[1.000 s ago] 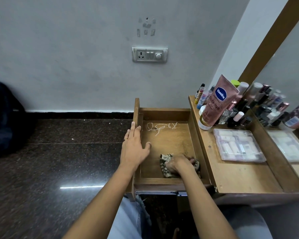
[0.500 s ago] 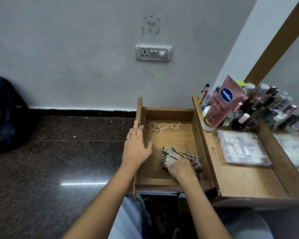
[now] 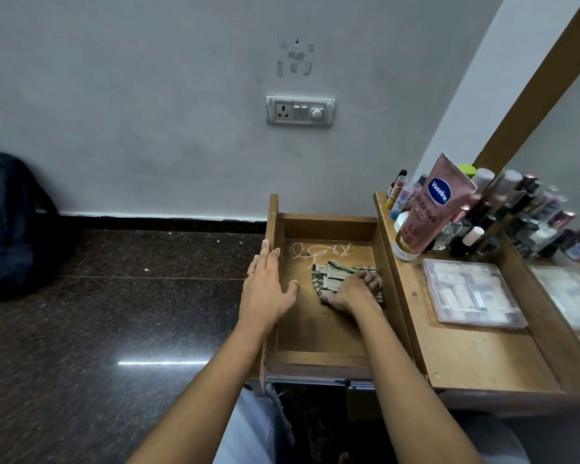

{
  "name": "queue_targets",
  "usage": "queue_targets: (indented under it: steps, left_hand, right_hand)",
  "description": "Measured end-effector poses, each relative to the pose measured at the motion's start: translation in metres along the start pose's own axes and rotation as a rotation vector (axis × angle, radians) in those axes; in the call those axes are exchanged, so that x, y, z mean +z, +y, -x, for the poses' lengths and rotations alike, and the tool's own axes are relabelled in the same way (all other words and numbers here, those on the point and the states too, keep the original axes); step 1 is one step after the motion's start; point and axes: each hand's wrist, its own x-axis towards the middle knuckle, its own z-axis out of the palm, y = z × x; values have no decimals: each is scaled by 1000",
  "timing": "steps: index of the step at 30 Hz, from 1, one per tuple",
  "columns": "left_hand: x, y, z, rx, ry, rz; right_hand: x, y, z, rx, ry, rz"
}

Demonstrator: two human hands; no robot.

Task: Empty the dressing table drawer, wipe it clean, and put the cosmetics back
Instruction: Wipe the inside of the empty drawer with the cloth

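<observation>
The wooden drawer (image 3: 315, 358) is pulled out, with white scribbled marks (image 3: 318, 251) on its bare bottom near the back. A striped beige cloth (image 3: 332, 274) lies in the drawer's right half, just in front of the marks. My right hand (image 3: 352, 291) presses down on the cloth, fingers bent over it. My left hand (image 3: 267, 289) rests flat on the drawer's left wall, fingers straight, thumb inside. The cosmetics stand on the dressing table (image 3: 476, 360): a pink Vaseline tube (image 3: 429, 209), several small bottles (image 3: 482, 229) and a clear plastic case (image 3: 469, 294).
A mirror (image 3: 563, 182) lines the table's right side. A socket plate (image 3: 300, 110) sits on the grey wall behind the drawer. A dark backpack (image 3: 10, 226) leans against the wall at the far left. Dark polished floor (image 3: 114, 313) lies left of the drawer.
My right hand has pushed the cloth from the drawer's front right toward the back, up to the white marks. My left hand has stayed on the left wall.
</observation>
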Motion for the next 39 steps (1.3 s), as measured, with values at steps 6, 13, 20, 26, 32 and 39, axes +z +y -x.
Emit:
queue_targets:
  steps: [6,13,20,26,32,39]
  left_hand:
    - [1,1,-1,3,5,-13]
    - [1,0,1,2,9,-5]
    - [2,0,0,-5,11,-6]
    - [3,-1,-1,3,8,-25]
    - [0,0,2,22,2,-7]
    - [1,-1,2,20,17,-5]
  right_hand:
    - [-26,2,-14,-137,10,-40]
    - [-15,-2,-10,-119,61,-67]
    - [8,-9,-22,-99,205,-117]
    - [6,1,-24,-198,182,3]
    - [17,13,10,-79,56,79]
    - [34,-4,22,73,89,-148]
